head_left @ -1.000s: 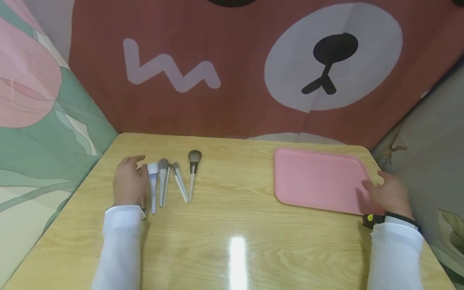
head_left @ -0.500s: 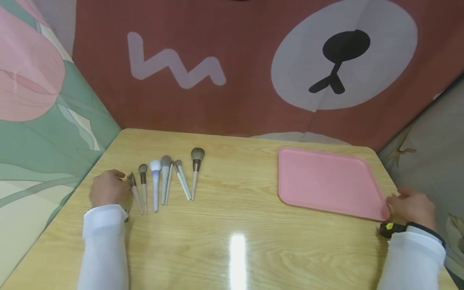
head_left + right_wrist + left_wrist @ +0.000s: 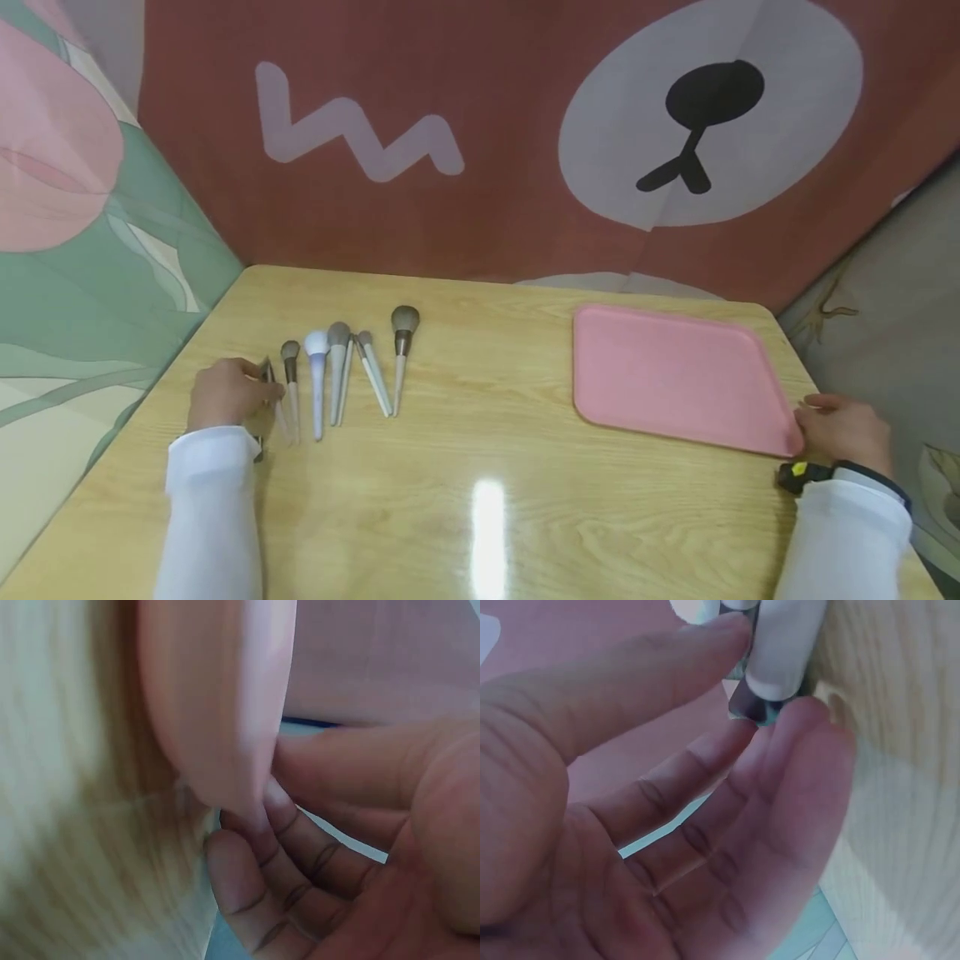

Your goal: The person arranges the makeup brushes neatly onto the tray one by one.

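Makeup brushes lie in a loose row on the left of the table in the head view. My left hand (image 3: 223,395) is at the leftmost brush (image 3: 281,419), pinching it between thumb and curled fingers. Just right of it lies a brush with a brown ferrule (image 3: 292,390), then a lilac-handled brush (image 3: 317,387). In the left wrist view, the thumb lies against a dark part, beside a pale handle (image 3: 780,652). Across the table, my right hand (image 3: 846,429) grips the near right corner of a pink tray (image 3: 675,375), its fingers curled at the rim in the right wrist view.
More brushes (image 3: 337,371) lie side by side, with a large fluffy brush (image 3: 402,350) at the right end of the row. The wooden table (image 3: 480,450) meets a brown printed backdrop (image 3: 510,217) at its back edge.
My left hand has moved left, uncovering two brushes, then closed its thumb onto the leftmost one. My right hand has moved right and nearer, from over the tray to its near right corner.
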Motion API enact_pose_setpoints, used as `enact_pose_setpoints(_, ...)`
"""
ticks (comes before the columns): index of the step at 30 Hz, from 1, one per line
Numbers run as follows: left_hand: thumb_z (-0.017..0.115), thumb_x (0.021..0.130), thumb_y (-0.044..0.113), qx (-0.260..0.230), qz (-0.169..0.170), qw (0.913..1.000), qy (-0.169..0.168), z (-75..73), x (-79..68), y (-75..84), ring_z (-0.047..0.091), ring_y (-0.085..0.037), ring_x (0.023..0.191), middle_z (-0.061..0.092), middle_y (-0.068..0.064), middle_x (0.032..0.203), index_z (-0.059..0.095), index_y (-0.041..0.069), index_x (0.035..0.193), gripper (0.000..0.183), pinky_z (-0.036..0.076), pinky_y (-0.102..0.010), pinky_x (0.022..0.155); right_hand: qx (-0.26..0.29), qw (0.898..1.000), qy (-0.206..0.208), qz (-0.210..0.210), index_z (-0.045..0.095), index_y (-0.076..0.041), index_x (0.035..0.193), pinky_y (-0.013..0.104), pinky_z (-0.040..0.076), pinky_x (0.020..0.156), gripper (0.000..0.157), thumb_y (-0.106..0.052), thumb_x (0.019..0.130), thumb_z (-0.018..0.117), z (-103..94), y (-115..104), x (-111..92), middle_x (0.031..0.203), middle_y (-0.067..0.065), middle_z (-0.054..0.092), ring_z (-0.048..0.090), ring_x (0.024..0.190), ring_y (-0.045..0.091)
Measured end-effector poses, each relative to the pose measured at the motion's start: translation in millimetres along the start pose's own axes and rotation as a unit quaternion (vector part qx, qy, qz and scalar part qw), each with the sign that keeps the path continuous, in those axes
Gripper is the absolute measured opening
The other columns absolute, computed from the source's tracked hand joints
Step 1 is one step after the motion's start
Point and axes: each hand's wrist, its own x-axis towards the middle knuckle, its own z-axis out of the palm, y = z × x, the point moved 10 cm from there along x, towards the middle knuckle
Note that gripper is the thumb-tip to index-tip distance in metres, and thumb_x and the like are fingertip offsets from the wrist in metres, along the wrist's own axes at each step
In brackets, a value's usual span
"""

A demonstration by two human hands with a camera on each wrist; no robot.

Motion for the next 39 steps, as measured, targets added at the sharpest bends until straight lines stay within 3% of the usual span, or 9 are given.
enact_pose_setpoints(3, 0.070, 0.079, 0.029, -0.001, -0.001, 1.0000, 0.000, 0.8, -0.4, 0.5, 0.057, -0.035, 0.084, 0.062, -0.031, 0.112, 0.059, -0.011, 0.119, 0.058, 0.049, -0.040, 0.064, 0.015, 1.000, -0.001, 0.001, 0.032, -0.001, 0.147, 0.061, 0.042, 0.083, 0.077, -0.053, 0.092, 0.045, -0.3, -1.1, -0.9, 0.143, 0.037, 0.028, 0.036, 0.109, 0.049)
enact_pose_setpoints(7, 0.069, 0.079, 0.027, 0.002, -0.001, 1.0000, 0.008, 0.3, -1.8, -1.7, 0.058, -0.036, 0.084, 0.062, -0.031, 0.110, 0.059, -0.012, 0.119, 0.056, 0.050, -0.044, 0.066, 0.028, 1.000, -0.012, 0.001, 0.037, -0.001, 0.145, 0.052, 0.042, 0.076, 0.071, -0.045, 0.091, 0.051, 6.1, -4.1, -1.1, 0.141, 0.035, 0.031, 0.036, 0.107, 0.046)
enact_pose_setpoints(14, 0.068, 0.081, 0.025, 0.002, -0.016, 0.9998, 0.009, 1.3, -0.9, -4.3, 0.057, -0.032, 0.078, 0.062, -0.031, 0.109, 0.061, -0.010, 0.116, 0.051, 0.048, -0.039, 0.060, 0.013, 1.000, -0.006, -0.003, 0.039, 0.001, 0.143, 0.046, 0.043, 0.072, 0.066, -0.037, 0.090, 0.053, 7.9, -6.7, -0.9, 0.136, 0.036, 0.033, 0.036, 0.103, 0.046)
enact_pose_setpoints(22, 0.069, 0.077, 0.021, 0.017, 0.017, 0.9983, 0.053, -9.4, 5.6, 4.7, 0.056, -0.032, 0.073, 0.067, -0.022, 0.087, 0.070, -0.006, 0.097, 0.034, 0.047, -0.041, 0.058, 0.028, 0.999, -0.001, 0.015, 0.037, -0.001, 0.145, 0.045, 0.047, 0.068, 0.065, -0.027, 0.088, 0.056, 12.6, -8.6, -0.3, 0.137, 0.036, 0.032, 0.036, 0.102, 0.047)
enact_pose_setpoints(32, 0.063, 0.079, 0.017, 0.022, -0.005, 0.9980, 0.059, -7.8, 0.4, -1.4, 0.059, -0.036, 0.070, 0.066, -0.026, 0.086, 0.068, -0.008, 0.093, 0.029, 0.048, -0.044, 0.056, 0.006, 1.000, -0.016, -0.001, 0.041, 0.002, 0.140, 0.036, 0.048, 0.057, 0.062, -0.022, 0.085, 0.056, 14.2, -20.1, -2.0, 0.126, 0.033, 0.042, 0.045, 0.095, 0.042)
enact_pose_setpoints(39, 0.059, 0.077, 0.013, 0.033, 0.005, 0.9972, 0.066, -6.2, -2.5, 2.0, 0.059, -0.034, 0.065, 0.067, -0.027, 0.085, 0.069, -0.008, 0.092, 0.028, 0.048, -0.044, 0.053, -0.036, 0.998, -0.016, -0.049, 0.047, 0.004, 0.134, 0.046, 0.047, 0.072, 0.057, -0.034, 0.091, 0.051, 16.9, -32.3, 2.0, 0.126, 0.032, 0.047, 0.046, 0.098, 0.042)
